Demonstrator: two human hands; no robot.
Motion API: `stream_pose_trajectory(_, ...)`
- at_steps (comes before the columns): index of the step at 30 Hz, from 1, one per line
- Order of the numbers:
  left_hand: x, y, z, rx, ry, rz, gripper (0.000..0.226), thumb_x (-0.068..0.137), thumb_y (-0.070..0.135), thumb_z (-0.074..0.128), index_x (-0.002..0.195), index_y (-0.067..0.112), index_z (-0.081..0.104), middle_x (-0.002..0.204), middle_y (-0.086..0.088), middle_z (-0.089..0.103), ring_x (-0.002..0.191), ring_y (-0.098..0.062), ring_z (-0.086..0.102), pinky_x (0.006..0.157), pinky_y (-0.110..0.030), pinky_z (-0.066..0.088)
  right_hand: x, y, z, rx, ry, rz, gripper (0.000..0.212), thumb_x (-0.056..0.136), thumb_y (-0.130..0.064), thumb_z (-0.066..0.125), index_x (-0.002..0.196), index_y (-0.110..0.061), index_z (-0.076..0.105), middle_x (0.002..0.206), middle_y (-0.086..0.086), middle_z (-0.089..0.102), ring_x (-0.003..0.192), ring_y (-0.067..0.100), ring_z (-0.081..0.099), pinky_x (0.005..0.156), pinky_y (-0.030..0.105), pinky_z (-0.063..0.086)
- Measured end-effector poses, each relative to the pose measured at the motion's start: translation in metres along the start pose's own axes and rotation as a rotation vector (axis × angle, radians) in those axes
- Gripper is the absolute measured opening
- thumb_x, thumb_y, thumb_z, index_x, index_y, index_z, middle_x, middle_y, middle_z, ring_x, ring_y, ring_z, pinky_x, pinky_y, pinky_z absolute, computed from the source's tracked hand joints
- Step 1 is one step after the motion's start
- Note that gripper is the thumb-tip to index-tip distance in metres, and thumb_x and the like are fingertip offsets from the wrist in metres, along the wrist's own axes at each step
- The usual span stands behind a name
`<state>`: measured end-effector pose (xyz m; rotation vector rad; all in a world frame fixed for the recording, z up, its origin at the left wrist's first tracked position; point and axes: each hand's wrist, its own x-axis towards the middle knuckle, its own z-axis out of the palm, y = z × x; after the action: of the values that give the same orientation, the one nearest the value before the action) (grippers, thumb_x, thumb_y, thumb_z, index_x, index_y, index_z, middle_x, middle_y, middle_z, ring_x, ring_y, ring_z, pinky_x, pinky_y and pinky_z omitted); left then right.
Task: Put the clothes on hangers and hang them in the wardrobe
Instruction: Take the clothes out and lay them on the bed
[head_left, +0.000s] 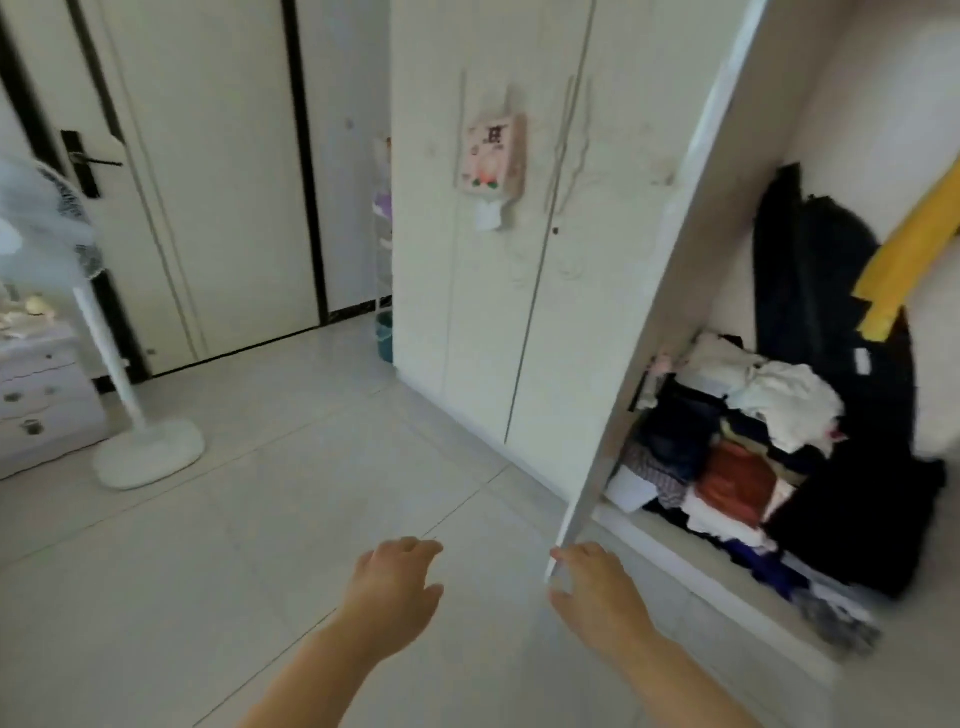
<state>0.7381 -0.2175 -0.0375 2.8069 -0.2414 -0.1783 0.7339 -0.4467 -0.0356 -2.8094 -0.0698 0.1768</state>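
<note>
A white wardrobe stands on the right, and its open door (670, 291) swings out toward me. Inside, dark garments (815, 291) and a yellow one (914, 260) hang above a heap of folded and crumpled clothes (737, 441). My right hand (597, 592) is at the lower edge of the open door, its fingers and thumb curled round that edge. My left hand (400, 582) hovers over the floor to the left with fingers loosely bent and holds nothing. No hanger is visible.
The closed wardrobe doors (493, 312) carry a hanging tissue box (491, 156). A white standing fan (145, 447) and a white drawer unit (36, 405) stand at the left. A room door (208, 182) is at the back. Pale tiled floor (260, 519) lies ahead.
</note>
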Motion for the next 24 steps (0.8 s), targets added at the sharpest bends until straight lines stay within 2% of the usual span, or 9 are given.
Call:
stream_pose_trajectory(5,0.096,0.138,0.014,0.029,0.024,0.295,0.049,0.093,0.039,0.045,0.14,0.029,0.034,0.141,0.008,0.042,0.129,-0.014,0.038,0.107,-0.03,0.028,0.015,0.127,-0.066,-0.033,0.14,0.175,0.047,0.092,-0.028,0.049,0.137,-0.024,0.037,0.134,-0.001,0.041,0.122,0.018,0.038,0.099,0.025,0.034)
stream_pose_trajectory(9,0.153,0.226,0.011,-0.008,0.047,0.478,0.047,0.093,0.037,0.044,0.138,0.03,0.036,0.136,0.009,0.046,0.123,-0.012,0.042,0.103,-0.027,0.03,0.034,0.192,-0.12,-0.073,0.226,0.262,0.045,0.091,-0.03,0.05,0.134,-0.026,0.04,0.133,-0.002,0.042,0.121,0.018,0.039,0.098,0.027,0.035)
stream_pose_trajectory(16,0.269,0.334,-0.024,-0.048,0.122,0.679,0.047,0.091,0.034,0.047,0.137,0.031,0.037,0.132,0.008,0.048,0.118,-0.013,0.047,0.097,-0.028,0.039,0.089,0.261,-0.212,-0.111,0.436,0.33,0.047,0.089,-0.031,0.055,0.134,-0.025,0.042,0.133,-0.003,0.044,0.118,0.019,0.042,0.098,0.029,0.038)
stream_pose_trajectory(24,0.391,0.453,-0.103,-0.146,0.253,0.876,0.049,0.092,0.03,0.048,0.139,0.025,0.037,0.135,0.0,0.047,0.12,-0.017,0.045,0.098,-0.029,0.038,0.152,0.314,-0.336,-0.176,0.658,0.398,0.048,0.09,-0.03,0.055,0.136,-0.023,0.041,0.132,0.0,0.045,0.118,0.019,0.042,0.098,0.03,0.039)
